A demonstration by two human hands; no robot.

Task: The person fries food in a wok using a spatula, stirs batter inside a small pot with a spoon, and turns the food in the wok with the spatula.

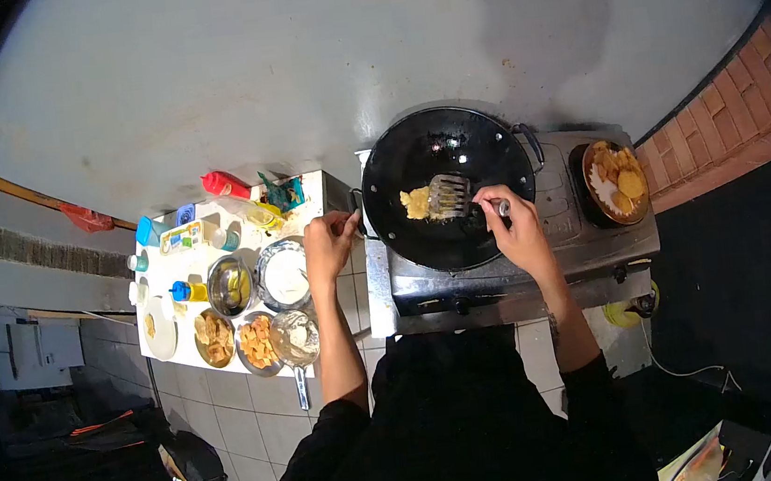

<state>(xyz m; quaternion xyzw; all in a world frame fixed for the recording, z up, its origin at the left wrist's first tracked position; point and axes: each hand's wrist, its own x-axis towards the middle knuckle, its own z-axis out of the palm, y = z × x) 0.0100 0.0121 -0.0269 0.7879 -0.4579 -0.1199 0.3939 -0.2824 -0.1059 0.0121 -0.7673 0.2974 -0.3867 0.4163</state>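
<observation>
A black wok [452, 243] with two loop handles sits on the stove, oil shining in its bottom. My left hand [332, 237] is closed on the wok's left handle. In my right hand [513, 218] is the handle of a slotted metal spatula [449, 196], its head down inside the wok. A golden, battered piece of food [415, 203] lies at the spatula's left edge, touching or partly on it; I cannot tell which. To the right of the wok, a brown bowl [598, 212] holds fried pieces [629, 183] on white paper.
The steel stove [585, 257] stands against a grey wall. On the left, a white table [221, 372] carries a white plate [161, 330], bowls of orange cubes [258, 340] and sliced food [215, 337], a pan of flour-like paste [298, 334], a bowl of white powder [286, 275] and bottles.
</observation>
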